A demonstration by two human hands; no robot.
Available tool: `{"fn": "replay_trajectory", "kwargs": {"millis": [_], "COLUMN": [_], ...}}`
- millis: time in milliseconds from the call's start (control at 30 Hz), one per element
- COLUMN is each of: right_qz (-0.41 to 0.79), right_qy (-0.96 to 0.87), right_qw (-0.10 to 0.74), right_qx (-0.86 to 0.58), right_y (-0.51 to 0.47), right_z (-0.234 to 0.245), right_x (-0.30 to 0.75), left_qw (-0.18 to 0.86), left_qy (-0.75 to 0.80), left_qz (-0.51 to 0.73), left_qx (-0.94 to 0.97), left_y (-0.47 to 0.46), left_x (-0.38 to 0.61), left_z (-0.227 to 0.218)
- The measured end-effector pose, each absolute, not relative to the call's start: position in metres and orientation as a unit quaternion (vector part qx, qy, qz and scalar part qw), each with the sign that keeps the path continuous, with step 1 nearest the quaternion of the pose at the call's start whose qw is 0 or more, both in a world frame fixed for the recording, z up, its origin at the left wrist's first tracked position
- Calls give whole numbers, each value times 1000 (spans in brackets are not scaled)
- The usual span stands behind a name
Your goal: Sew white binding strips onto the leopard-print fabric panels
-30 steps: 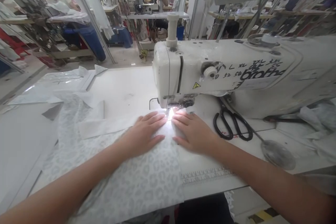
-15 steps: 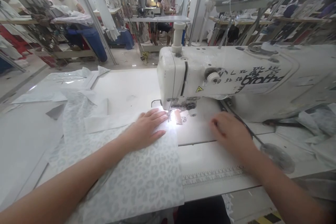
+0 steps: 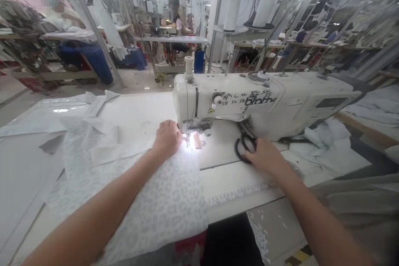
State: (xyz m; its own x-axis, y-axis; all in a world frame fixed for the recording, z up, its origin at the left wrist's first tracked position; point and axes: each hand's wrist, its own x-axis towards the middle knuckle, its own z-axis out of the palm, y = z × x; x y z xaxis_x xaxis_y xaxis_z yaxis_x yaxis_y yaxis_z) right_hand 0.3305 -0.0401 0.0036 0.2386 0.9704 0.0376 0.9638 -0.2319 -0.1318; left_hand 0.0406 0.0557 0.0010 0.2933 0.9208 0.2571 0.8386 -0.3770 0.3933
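Note:
My left hand [image 3: 167,139] rests on the pale leopard-print fabric [image 3: 168,201] right at the presser foot [image 3: 188,138] of the white sewing machine [image 3: 280,102]. Its fingers are curled down onto the cloth's far edge, under the machine's lamp. My right hand [image 3: 265,157] lies further right on the machine bed, with its fingers curled over the handles of the black scissors [image 3: 243,146]. The fabric runs from the needle back over the table's near edge.
The white table [image 3: 243,181] has a printed ruler along its front. Loose white cloth pieces [image 3: 62,110] lie at the left, and a heap of scraps [image 3: 327,141] at the right. Thread cones [image 3: 233,4] stand behind the machine. Other people work at far tables.
My right hand left the fabric by the needle and moved right onto the scissors. My left hand's fingers went from flat to curled. The camera has pulled back and tilted up.

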Motion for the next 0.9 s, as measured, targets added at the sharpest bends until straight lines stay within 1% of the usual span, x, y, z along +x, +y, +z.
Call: {"fn": "replay_trajectory", "kwargs": {"millis": [167, 233, 267, 300, 333, 367, 433, 500, 567, 600, 633, 700, 900], "right_qz": [64, 110, 143, 210, 283, 321, 359, 388, 425, 442, 456, 469, 440], "right_qy": [-616, -645, -657, -677, -678, -659, -653, -646, -640, -638, -637, -638, -662], "right_qw": [65, 73, 86, 118, 160, 204, 218, 222, 209, 197, 184, 174, 196], "right_qx": [-782, -753, -735, -695, -659, -649, -631, -619, -605, -599, -594, -585, -573], "right_y": [-48, -72, -90, -111, -135, -159, -202, -231, -243, -244, -243, -236, -223], "right_z": [17, 23, 23, 20, 15, 8, -8, -21, -27, -27, -26, -21, -7], "right_x": [344, 342, 338, 331, 323, 313, 293, 275, 261, 257, 253, 246, 229], "left_qw": [81, 94, 106, 124, 145, 166, 243, 380, 522, 572, 603, 631, 679], "left_qy": [580, 593, 600, 605, 608, 608, 594, 557, 515, 500, 494, 497, 479], "left_qz": [214, 210, 205, 196, 184, 167, 130, 98, 91, 95, 101, 112, 127], "left_qx": [782, 772, 766, 762, 759, 758, 756, 732, 674, 643, 618, 585, 541], "left_y": [56, 50, 44, 37, 27, 16, -12, -43, -72, -85, -97, -115, -140], "left_x": [44, 42, 40, 36, 32, 27, 16, 9, 6, 6, 7, 10, 16], "left_z": [-2, 2, 5, 9, 12, 15, 22, 29, 35, 38, 39, 41, 29]}}
